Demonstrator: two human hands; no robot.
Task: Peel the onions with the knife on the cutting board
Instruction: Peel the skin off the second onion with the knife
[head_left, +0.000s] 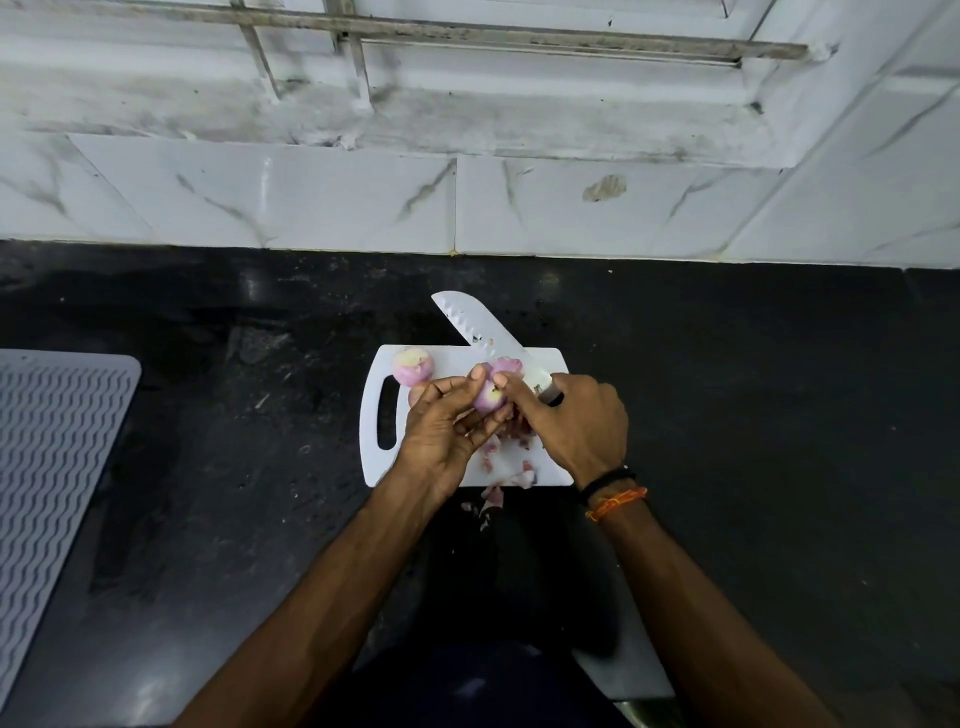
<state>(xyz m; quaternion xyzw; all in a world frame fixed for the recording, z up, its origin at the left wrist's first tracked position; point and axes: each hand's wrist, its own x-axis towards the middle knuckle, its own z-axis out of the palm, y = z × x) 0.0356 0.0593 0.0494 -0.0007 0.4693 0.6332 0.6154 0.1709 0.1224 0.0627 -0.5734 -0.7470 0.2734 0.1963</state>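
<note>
A white cutting board (550, 364) lies on the black counter. My left hand (441, 431) holds a pink onion (488, 399) above the board. My right hand (582, 421) grips the handle of a broad knife (478, 325), whose blade points up and to the left past the board's far edge; its thumb presses on the onion. A peeled onion (413, 366) sits at the board's top left corner. Another pink onion piece (506, 366) shows just behind the held one. Loose pink skins (506, 467) lie on the board's near part and just off its near edge.
A grey ribbed mat (57, 447) covers the counter at the far left. The white marble-tiled wall (467, 202) rises behind the black counter (727, 389). The board has a handle slot (387, 410) on its left side.
</note>
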